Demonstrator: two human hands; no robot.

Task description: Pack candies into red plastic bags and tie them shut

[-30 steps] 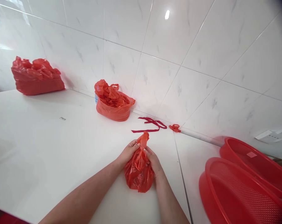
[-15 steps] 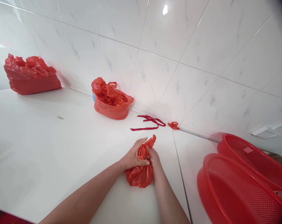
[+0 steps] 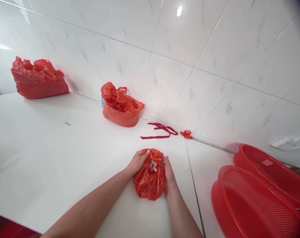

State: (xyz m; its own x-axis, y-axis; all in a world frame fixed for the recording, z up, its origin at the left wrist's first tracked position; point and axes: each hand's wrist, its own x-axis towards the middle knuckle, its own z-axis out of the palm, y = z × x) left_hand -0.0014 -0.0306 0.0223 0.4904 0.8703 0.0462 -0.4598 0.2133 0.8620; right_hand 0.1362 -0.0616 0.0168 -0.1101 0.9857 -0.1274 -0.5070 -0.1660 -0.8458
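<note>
A crumpled red plastic bag (image 3: 150, 185) rests on the white table in front of me. My left hand (image 3: 138, 162) grips its upper left edge, with the thumb pressed on the plastic. On the bag's right side, my right hand (image 3: 169, 173) is wrapped around it, and its fingertips show through a gap near the top. What the bag contains, if anything, is hidden. Beyond my hands lie a dark red ribbon (image 3: 162, 136) and a small knotted scrap of red plastic (image 3: 187, 134).
A red bag stuffed with plastic (image 3: 121, 114) sits near the tiled wall (image 3: 174, 82), another red bag (image 3: 42, 87) farther left. Two red perforated baskets (image 3: 220, 195) stand on the right. A wall socket (image 3: 286, 143) is above them. A seam (image 3: 193, 180) crosses the white tabletop (image 3: 90, 158).
The bag's twisted top has been spread into a loop with a gap. My left hand has shifted to its upper left edge, and my right fingers now reach behind. The view has shifted slightly.
</note>
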